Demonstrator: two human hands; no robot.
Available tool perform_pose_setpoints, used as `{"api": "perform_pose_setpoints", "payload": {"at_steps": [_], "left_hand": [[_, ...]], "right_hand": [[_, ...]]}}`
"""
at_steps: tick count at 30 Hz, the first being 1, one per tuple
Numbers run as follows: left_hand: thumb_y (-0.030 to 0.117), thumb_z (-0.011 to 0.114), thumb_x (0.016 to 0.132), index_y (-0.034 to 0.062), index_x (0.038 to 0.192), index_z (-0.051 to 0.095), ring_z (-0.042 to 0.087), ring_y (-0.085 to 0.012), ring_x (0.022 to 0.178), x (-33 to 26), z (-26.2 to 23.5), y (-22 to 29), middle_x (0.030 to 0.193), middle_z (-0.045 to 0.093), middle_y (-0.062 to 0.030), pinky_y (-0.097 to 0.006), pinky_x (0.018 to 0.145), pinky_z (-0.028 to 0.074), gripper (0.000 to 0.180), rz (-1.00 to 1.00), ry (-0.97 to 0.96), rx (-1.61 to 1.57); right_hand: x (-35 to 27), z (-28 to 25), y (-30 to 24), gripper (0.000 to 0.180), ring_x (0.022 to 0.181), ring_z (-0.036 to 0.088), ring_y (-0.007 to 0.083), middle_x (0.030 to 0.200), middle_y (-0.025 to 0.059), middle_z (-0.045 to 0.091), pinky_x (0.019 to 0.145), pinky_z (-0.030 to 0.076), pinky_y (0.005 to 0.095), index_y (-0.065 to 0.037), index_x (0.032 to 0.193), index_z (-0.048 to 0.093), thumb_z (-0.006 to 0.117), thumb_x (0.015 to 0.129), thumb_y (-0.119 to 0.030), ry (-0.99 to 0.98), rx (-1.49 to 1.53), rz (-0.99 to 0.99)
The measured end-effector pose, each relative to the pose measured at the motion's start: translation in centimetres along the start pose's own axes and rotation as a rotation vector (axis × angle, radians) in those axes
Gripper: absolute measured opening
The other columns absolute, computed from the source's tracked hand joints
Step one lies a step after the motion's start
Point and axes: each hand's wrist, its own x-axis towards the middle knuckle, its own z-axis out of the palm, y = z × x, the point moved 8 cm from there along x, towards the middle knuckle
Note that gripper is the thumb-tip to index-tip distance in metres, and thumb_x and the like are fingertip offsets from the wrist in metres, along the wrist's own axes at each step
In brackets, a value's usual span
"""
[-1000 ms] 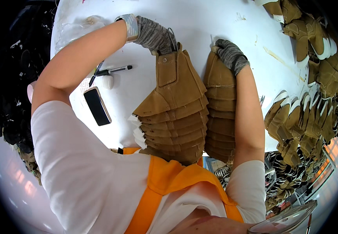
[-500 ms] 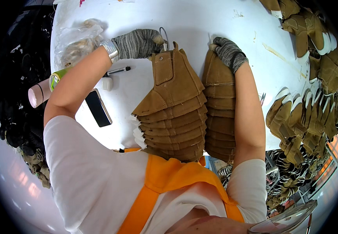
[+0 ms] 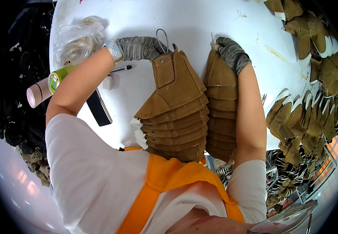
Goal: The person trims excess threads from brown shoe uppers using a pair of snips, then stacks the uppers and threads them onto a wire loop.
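Two overlapping stacks of brown suede shoe uppers lie in front of me on the white table (image 3: 192, 23). My left hand (image 3: 143, 48), in a grey knitted glove, grips the top edge of the front upper (image 3: 175, 78) in the left stack; its fingertips are partly hidden behind the leather. A thin grey wire loop (image 3: 166, 36) rises beside those fingers. White lining edges (image 3: 139, 136) poke out at that stack's left side. My right hand (image 3: 232, 54), gloved alike, is closed over the top of the right stack (image 3: 220, 76), whose right side is hidden by my forearm.
At the left lie a crumpled clear plastic bag (image 3: 81, 41), a pink bottle (image 3: 36, 94), a green roll (image 3: 57, 78), a black phone (image 3: 98, 109), a pen (image 3: 121, 69) and a small white case (image 3: 107, 83). More brown uppers (image 3: 294, 117) hang along the right edge. Dark pieces (image 3: 18, 85) are piled far left.
My left hand has shifted down and right, its fingers now tucked behind the front upper's edge below the wire loop. My right hand and its stack have moved slightly right.
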Motion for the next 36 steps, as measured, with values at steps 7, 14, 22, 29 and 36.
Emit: {"api": "perform_pose_setpoints", "payload": {"at_steps": [7, 14, 22, 29, 36], "left_hand": [[0.030, 0.064, 0.087, 0.0043, 0.119, 0.059, 0.060, -0.0170, 0.096, -2.7, 0.0, 7.3, 0.108, 0.065, -0.0070, -0.029, 0.089, 0.048, 0.041, 0.022, 0.088, 0.019], [0.030, 0.065, 0.086, 0.0023, 0.120, 0.058, 0.057, -0.0134, 0.102, 0.1, 0.5, 4.5, 0.110, 0.063, -0.0057, -0.029, 0.093, 0.045, 0.044, 0.112, 0.084, -0.218], [0.024, 0.060, 0.089, 0.0048, 0.120, 0.059, 0.056, -0.0107, 0.097, 1.5, 1.1, 4.3, 0.107, 0.064, -0.0028, -0.026, 0.090, 0.046, 0.036, -0.038, 0.286, -0.132], [0.028, 0.053, 0.094, 0.0047, 0.112, 0.062, 0.060, -0.0134, 0.088, 0.8, 1.2, 3.2, 0.100, 0.065, -0.0063, -0.026, 0.082, 0.049, 0.031, -0.152, 0.751, -0.475], [0.025, 0.052, 0.094, 0.0051, 0.103, 0.065, 0.058, -0.0137, 0.087, 1.0, 2.0, 0.7, 0.099, 0.064, -0.0058, -0.024, 0.079, 0.048, 0.025, -0.088, 1.012, -1.022]], "right_hand": [[0.0, -0.2, -0.2, 0.042, 0.107, 0.056, 0.0257, 0.113, 0.0099, 0.062, 0.098, 0.039, 0.0374, -0.012, 0.116, 0.061, 0.054, 0.088, -0.043, -0.008, 0.004, 0.013], [-0.3, -0.1, -0.5, 0.041, 0.110, 0.055, 0.0267, 0.115, 0.0096, 0.061, 0.100, 0.036, 0.0394, -0.012, 0.117, 0.060, 0.053, 0.090, -0.042, -0.016, -0.034, 0.020], [-0.5, -0.2, -0.5, 0.035, 0.111, 0.054, 0.0270, 0.113, 0.0085, 0.061, 0.100, 0.034, 0.0457, -0.015, 0.112, 0.062, 0.051, 0.091, -0.041, 0.044, -0.089, 0.002], [-1.6, -1.3, -2.6, 0.029, 0.111, 0.054, 0.0249, 0.112, 0.0057, 0.060, 0.098, 0.034, 0.0483, -0.019, 0.110, 0.061, 0.047, 0.093, -0.037, 0.099, -0.346, -0.024], [-1.6, -1.1, -2.6, 0.028, 0.111, 0.053, 0.0246, 0.114, 0.0064, 0.058, 0.097, 0.038, 0.0435, -0.018, 0.110, 0.061, 0.045, 0.093, -0.035, 0.048, -0.303, -0.013]]}}
